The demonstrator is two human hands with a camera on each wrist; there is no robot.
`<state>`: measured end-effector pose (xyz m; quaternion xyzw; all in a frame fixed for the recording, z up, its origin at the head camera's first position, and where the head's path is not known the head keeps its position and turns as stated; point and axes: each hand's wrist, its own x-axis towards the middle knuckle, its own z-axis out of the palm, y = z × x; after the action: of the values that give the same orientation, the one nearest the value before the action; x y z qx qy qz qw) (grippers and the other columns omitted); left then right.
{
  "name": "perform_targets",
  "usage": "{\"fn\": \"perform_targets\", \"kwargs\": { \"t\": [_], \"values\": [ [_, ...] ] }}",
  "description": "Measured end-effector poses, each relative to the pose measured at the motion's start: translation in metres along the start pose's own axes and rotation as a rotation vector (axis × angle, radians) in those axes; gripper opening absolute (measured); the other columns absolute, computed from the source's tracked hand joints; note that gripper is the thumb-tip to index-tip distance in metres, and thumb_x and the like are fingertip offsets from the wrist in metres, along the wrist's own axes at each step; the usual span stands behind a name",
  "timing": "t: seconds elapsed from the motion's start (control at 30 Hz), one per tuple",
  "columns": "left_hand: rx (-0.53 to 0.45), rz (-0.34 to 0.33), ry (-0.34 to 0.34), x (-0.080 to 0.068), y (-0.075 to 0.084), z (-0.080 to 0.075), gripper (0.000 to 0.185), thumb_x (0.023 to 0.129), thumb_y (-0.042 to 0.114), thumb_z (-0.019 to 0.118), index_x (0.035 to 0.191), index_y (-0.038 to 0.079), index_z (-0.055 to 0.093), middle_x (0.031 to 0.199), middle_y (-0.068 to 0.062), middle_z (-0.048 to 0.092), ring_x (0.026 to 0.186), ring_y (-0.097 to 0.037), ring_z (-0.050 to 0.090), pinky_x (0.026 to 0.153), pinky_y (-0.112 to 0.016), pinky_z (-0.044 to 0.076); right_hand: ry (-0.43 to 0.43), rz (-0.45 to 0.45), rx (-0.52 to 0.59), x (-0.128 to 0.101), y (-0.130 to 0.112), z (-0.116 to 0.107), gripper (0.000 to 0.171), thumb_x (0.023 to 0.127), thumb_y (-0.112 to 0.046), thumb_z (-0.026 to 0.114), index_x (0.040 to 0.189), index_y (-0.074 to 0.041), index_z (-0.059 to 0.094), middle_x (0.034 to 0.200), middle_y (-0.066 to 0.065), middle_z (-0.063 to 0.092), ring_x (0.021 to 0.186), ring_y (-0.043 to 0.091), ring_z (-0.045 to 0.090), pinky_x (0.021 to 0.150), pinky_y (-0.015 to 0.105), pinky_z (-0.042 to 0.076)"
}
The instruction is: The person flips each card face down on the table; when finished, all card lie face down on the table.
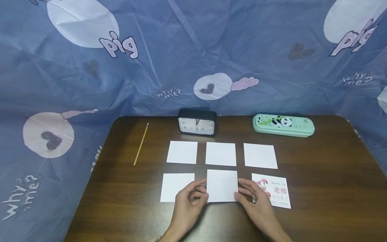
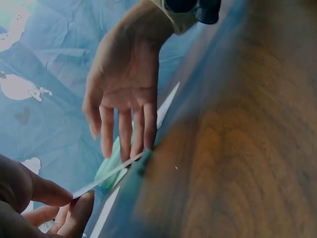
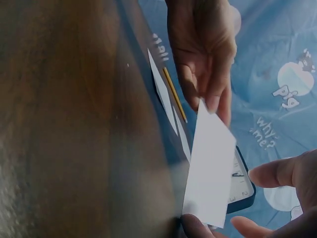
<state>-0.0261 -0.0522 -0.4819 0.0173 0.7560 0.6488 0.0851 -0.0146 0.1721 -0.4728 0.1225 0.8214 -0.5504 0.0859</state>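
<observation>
Item 1: blank card (image 1: 222, 185), front row centre of a 2 x 3 card grid on your table (image 1: 326, 188). Its left edge is lifted off the wood, right edge down; the wrist views show it tilted.

Item 2: your left hand (image 1: 188, 205), at the card's left edge, thumb and fingers pinching that edge. Gripping.

Item 3: your right hand (image 1: 257, 201), at the card's right edge; fingers straight, tips against the edge where it meets the table. Not curled round it, so open, steadying only.

Item 4: other cards. Back row, l. to r.: three blank cards (image 1: 220, 154). Front left: blank card (image 1: 173, 186), partly under your left hand. Front right: printed card (image 1: 276, 193), face up, pink flowers plus red characters, partly under your right hand.

Item 5: pencil (image 1: 141, 144), far left, lying roughly front to back, well apart from the cards.

Item 6: black alarm clock (image 1: 197, 122), back edge centre, upright.

Item 7: green panda pencil case (image 1: 283, 125), back right, lid down.

Item 8: blue printed cloth (image 1: 60, 84) behind and beside the table.
</observation>
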Motion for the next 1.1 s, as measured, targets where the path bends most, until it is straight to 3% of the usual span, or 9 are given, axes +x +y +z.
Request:
{"fn": "perform_targets", "kwargs": {
  "t": [0.3,0.53,0.73,0.83,1.1],
  "values": [
    [-0.023,-0.001,0.017,0.004,-0.008,0.000,0.047,0.089,-0.010,0.069,0.135,-0.002,0.064,0.110,-0.024,0.066,0.094,-0.031,0.076,0.079,-0.023,0.065,-0.017,0.011,0.002,0.001,0.002,-0.001,0.051,0.098,-0.017,0.074,0.143,-0.007,0.054,0.145,0.015,0.063,0.127,0.029,0.068,0.109,0.030,0.050],
    [-0.004,0.016,0.015,0.008,-0.012,0.000,0.046,0.089,-0.008,0.070,0.134,-0.004,0.064,0.109,-0.023,0.066,0.095,-0.029,0.076,0.078,-0.021,0.064,-0.018,0.015,0.031,0.003,0.005,-0.001,0.048,0.099,-0.015,0.072,0.142,-0.007,0.054,0.144,0.015,0.065,0.126,0.028,0.068,0.099,0.015,0.051],
    [0.038,-0.001,-0.010,0.013,-0.012,-0.001,0.051,0.084,-0.002,0.081,0.132,-0.007,0.064,0.110,-0.022,0.065,0.095,-0.025,0.075,0.077,-0.019,0.064,-0.036,0.041,0.053,0.006,0.005,-0.005,0.048,0.101,-0.020,0.069,0.145,-0.008,0.051,0.146,0.016,0.063,0.129,0.029,0.066,0.093,0.008,0.051],
    [0.075,-0.007,-0.017,0.015,-0.012,0.000,0.054,0.081,0.003,0.086,0.130,-0.008,0.065,0.109,-0.021,0.066,0.094,-0.027,0.076,0.077,-0.018,0.063,-0.037,0.041,0.046,0.007,0.005,-0.006,0.049,0.101,-0.019,0.069,0.145,-0.007,0.051,0.146,0.016,0.063,0.130,0.030,0.065,0.094,0.009,0.051],
    [0.130,0.005,-0.040,0.013,-0.009,-0.001,0.056,0.082,0.011,0.088,0.131,-0.004,0.066,0.113,-0.020,0.073,0.097,-0.030,0.076,0.078,-0.015,0.061,-0.052,0.071,0.013,0.008,0.005,-0.011,0.054,0.102,-0.023,0.068,0.149,-0.007,0.046,0.151,0.018,0.059,0.135,0.033,0.062,0.102,0.030,0.059]
  ]
}}
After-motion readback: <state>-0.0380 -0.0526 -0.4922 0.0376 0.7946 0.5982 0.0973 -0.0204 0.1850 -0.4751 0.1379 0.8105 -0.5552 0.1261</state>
